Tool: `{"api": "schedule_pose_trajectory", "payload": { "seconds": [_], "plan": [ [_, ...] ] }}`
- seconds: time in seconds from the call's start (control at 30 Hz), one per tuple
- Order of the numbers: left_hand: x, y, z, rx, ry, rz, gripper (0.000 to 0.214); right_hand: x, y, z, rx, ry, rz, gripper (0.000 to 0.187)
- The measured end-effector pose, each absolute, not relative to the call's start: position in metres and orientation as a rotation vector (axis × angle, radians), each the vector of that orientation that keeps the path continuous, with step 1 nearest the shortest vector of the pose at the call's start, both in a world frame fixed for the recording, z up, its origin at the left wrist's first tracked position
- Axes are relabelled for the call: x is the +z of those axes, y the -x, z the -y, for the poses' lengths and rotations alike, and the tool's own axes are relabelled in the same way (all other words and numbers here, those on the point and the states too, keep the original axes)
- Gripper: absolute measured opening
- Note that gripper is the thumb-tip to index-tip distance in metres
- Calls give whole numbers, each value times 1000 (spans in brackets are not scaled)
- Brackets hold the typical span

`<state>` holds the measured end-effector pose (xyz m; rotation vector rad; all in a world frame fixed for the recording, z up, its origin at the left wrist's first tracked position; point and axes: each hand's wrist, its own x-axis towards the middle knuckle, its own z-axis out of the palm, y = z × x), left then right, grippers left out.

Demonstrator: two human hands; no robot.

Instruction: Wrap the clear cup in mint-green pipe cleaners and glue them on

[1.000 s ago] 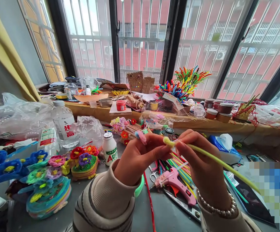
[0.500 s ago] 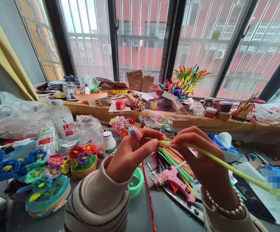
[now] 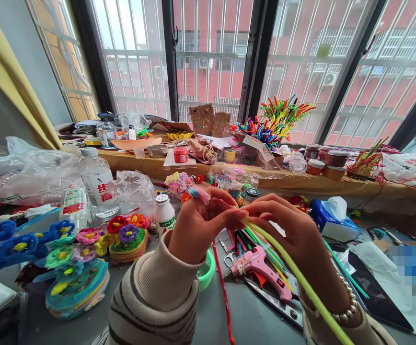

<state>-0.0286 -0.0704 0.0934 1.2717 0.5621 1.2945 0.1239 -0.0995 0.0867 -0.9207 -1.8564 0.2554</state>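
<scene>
My left hand (image 3: pixel 202 223) is closed, thumb against fingers, on the tip of a pale yellow-green pipe cleaner (image 3: pixel 294 261). A small pink and blue fuzzy piece (image 3: pixel 201 195) sticks out at its knuckles; how it is held is hidden. Touching the left fingertips, my right hand (image 3: pixel 287 220) pinches the same pipe cleaner, whose long tail curves down to the lower right. Beneath the hands lie a pink glue gun (image 3: pixel 260 270), a bundle of coloured pipe cleaners (image 3: pixel 265 247) and scissors (image 3: pixel 227 256). A red pipe cleaner (image 3: pixel 224 292) runs down the table.
Pipe cleaner flowers on round bases (image 3: pixel 80 287) stand at the left. Behind them are a clear bottle (image 3: pixel 98 184) and a white bottle (image 3: pixel 164 215). A green bowl (image 3: pixel 207 273) sits beside my left sleeve. At the right is a blue tissue pack (image 3: pixel 333 220); paint jars (image 3: pixel 335 163) line the sill.
My hands have come together, and the short yellow stretch between them is now covered by fingers. The pipe cleaner's tail has swung from the far right to a steeper downward curve.
</scene>
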Motion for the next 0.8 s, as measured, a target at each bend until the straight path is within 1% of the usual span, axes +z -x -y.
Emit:
{"api": "schedule_pose_trajectory", "payload": {
  "seconds": [0.1, 0.27, 0.37, 0.43, 0.53, 0.7, 0.8],
  "plan": [
    [92, 27, 69, 1329, -1279, -546, 25, 84, -120, 100, 256, 934, 1829, 10],
    [89, 22, 70, 1419, -1315, -641, 26, 80, -115, 101, 6, 948, 1766, 8],
    [89, 18, 72, 1450, -1337, -658, 22, 80, -114, 101, -111, 949, 1754, 10],
    [89, 18, 73, 1405, -1314, -620, 19, 81, -115, 102, -131, 939, 1749, 11],
    [89, 22, 75, 1341, -1307, -562, 20, 83, -117, 104, -39, 934, 1739, 11],
    [92, 27, 80, 1350, -1463, -679, 15, 90, -121, 109, 321, 972, 1702, 6],
    [94, 28, 86, 1389, -1593, -762, 9, 92, -122, 112, 504, 987, 1619, 10]
  ]
}}
